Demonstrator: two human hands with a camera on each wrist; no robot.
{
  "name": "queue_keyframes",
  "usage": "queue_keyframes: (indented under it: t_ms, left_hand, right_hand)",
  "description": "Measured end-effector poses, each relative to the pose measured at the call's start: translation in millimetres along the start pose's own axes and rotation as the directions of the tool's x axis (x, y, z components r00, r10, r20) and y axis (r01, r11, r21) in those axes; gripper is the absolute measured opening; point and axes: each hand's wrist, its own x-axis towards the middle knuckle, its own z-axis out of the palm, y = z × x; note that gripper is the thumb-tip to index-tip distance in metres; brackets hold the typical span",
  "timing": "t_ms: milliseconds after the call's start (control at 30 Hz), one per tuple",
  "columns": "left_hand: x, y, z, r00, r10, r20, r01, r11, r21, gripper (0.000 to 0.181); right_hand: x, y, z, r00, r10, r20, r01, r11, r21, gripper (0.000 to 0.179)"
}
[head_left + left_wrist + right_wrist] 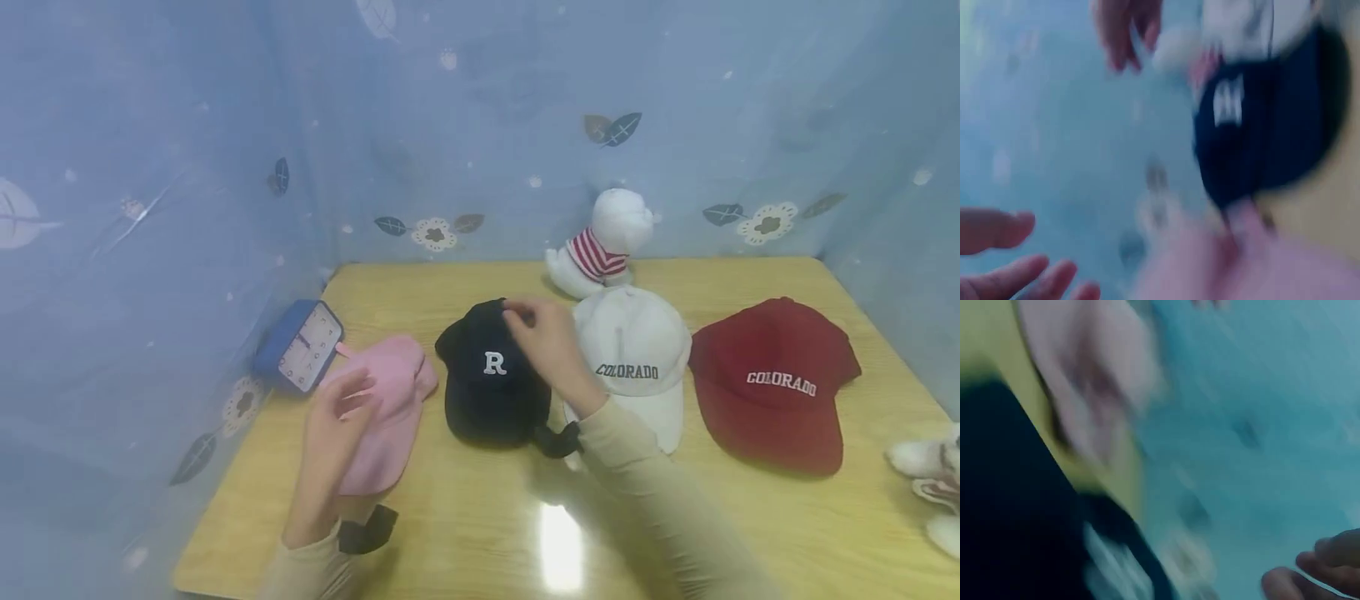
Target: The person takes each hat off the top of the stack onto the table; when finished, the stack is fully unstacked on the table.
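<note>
A pink cap [397,417] lies at the table's left, and my left hand [333,442] hovers over its near left side with fingers loosely bent. In the left wrist view those fingers [1007,278] stand apart from the thumb, with nothing between them. To the right sits a black cap [480,408] with a white R. My right hand [551,342] is over its right edge, fingers loosely curved. The right wrist view shows these fingers [1329,565] holding nothing, away from the cap. Both wrist views are blurred.
A white COLORADO cap [637,333] and a dark red COLORADO cap [772,358] lie farther right. Behind stands a white plush toy [618,221] in a striped shirt. A blue clock [303,346] is at the left edge, another plush [937,475] at far right.
</note>
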Motion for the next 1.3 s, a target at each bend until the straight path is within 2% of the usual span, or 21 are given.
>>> queue_keyframes:
  t_ms: [67, 100, 133, 233, 300, 333, 400, 500, 567, 600, 667, 733, 833, 967, 1033, 1100, 1167, 1233, 1300]
  left_hand:
    - [-11.0, -21.7, -19.0, 0.992, -0.116, -0.054, 0.118, 0.993, 0.027, 0.043]
    - [-17.3, -32.1, -26.2, 0.980, -0.183, -0.079, 0.187, 0.982, 0.042, 0.045]
    - [-23.8, -42.5, -32.4, 0.962, -0.255, -0.097, 0.261, 0.964, 0.055, 0.049]
    - [-43.8, -69.6, -43.1, 0.881, -0.450, -0.148, 0.466, 0.879, 0.102, 0.062]
    - [-54.0, -83.8, -44.5, 0.827, -0.542, -0.148, 0.558, 0.824, 0.103, 0.071]
    - [-57.4, -89.6, -44.1, 0.810, -0.571, -0.135, 0.584, 0.808, 0.083, 0.072]
    - [-61.7, -96.9, -41.0, 0.784, -0.610, -0.112, 0.616, 0.787, 0.030, 0.073]
    - [-63.6, -99.2, -37.5, 0.760, -0.648, -0.050, 0.641, 0.761, -0.102, 0.074]
    - [-63.1, -98.5, -34.4, 0.744, -0.668, -0.024, 0.655, 0.735, -0.176, 0.076]
    - [-62.8, -97.3, -32.6, 0.740, -0.672, -0.010, 0.655, 0.725, -0.211, 0.077]
    - [-61.4, -94.5, -27.9, 0.746, -0.666, -0.005, 0.640, 0.718, -0.273, 0.075]
    - [-58.5, -90.9, -23.4, 0.767, -0.642, -0.019, 0.604, 0.731, -0.318, 0.073]
    - [-50.9, -85.7, -19.3, 0.811, -0.583, -0.052, 0.533, 0.771, -0.349, 0.068]
    - [-37.0, -83.6, -17.6, 0.841, -0.539, -0.050, 0.484, 0.790, -0.377, 0.064]
    - [-31.8, -84.6, -16.8, 0.846, -0.533, -0.036, 0.476, 0.783, -0.400, 0.063]
    - [-27.7, -86.9, -15.1, 0.844, -0.537, -0.011, 0.487, 0.773, -0.406, 0.062]
    - [-26.2, -89.7, -13.6, 0.842, -0.540, 0.006, 0.500, 0.775, -0.386, 0.063]
    - [-26.8, -92.6, -13.0, 0.842, -0.540, 0.008, 0.514, 0.797, -0.318, 0.064]
    - [-28.4, -93.8, -13.5, 0.852, -0.524, -0.012, 0.513, 0.838, -0.187, 0.065]
  right_hand:
    - [-8.6, -5.9, 30.1, 0.993, -0.036, 0.114, 0.039, 0.999, -0.020, 0.018]
    - [-12.4, -8.5, 43.2, 0.985, -0.042, 0.169, 0.047, 0.998, -0.028, 0.018]
    - [-15.8, -10.5, 55.3, 0.974, -0.035, 0.223, 0.045, 0.998, -0.042, 0.018]
    - [-22.5, -13.0, 84.6, 0.931, 0.027, 0.363, -0.016, 0.999, -0.034, 0.023]
    - [-25.8, -12.6, 98.9, 0.902, 0.076, 0.426, -0.079, 0.997, -0.012, 0.025]
    - [-27.4, -11.6, 105.4, 0.893, 0.094, 0.441, -0.102, 0.995, -0.005, 0.026]
    - [-30.9, -9.9, 116.0, 0.884, 0.106, 0.456, -0.133, 0.991, 0.029, 0.020]
    - [-35.9, -9.6, 127.6, 0.879, 0.134, 0.458, -0.200, 0.975, 0.098, 0.014]
    - [-38.2, -10.6, 132.2, 0.880, 0.166, 0.445, -0.263, 0.951, 0.164, 0.012]
    - [-38.7, -11.0, 133.6, 0.882, 0.184, 0.433, -0.292, 0.936, 0.198, 0.011]
    - [-37.8, -11.7, 134.3, 0.893, 0.207, 0.399, -0.321, 0.915, 0.243, 0.010]
    - [-34.2, -13.2, 133.1, 0.900, 0.226, 0.373, -0.341, 0.897, 0.282, 0.012]
    - [-25.4, -14.7, 130.4, 0.912, 0.229, 0.341, -0.336, 0.894, 0.298, 0.016]
    - [-15.9, -14.1, 128.3, 0.911, 0.246, 0.331, -0.352, 0.882, 0.314, 0.020]
    - [-13.7, -12.8, 128.8, 0.904, 0.259, 0.339, -0.368, 0.876, 0.312, 0.022]
    - [-13.4, -10.8, 129.0, 0.902, 0.268, 0.340, -0.367, 0.889, 0.275, 0.024]
    - [-14.4, -9.2, 130.1, 0.902, 0.267, 0.339, -0.352, 0.909, 0.221, 0.021]
    - [-16.5, -7.8, 131.3, 0.906, 0.257, 0.338, -0.329, 0.928, 0.175, 0.016]
    - [-19.0, -6.3, 131.5, 0.908, 0.241, 0.343, -0.309, 0.938, 0.160, 0.011]
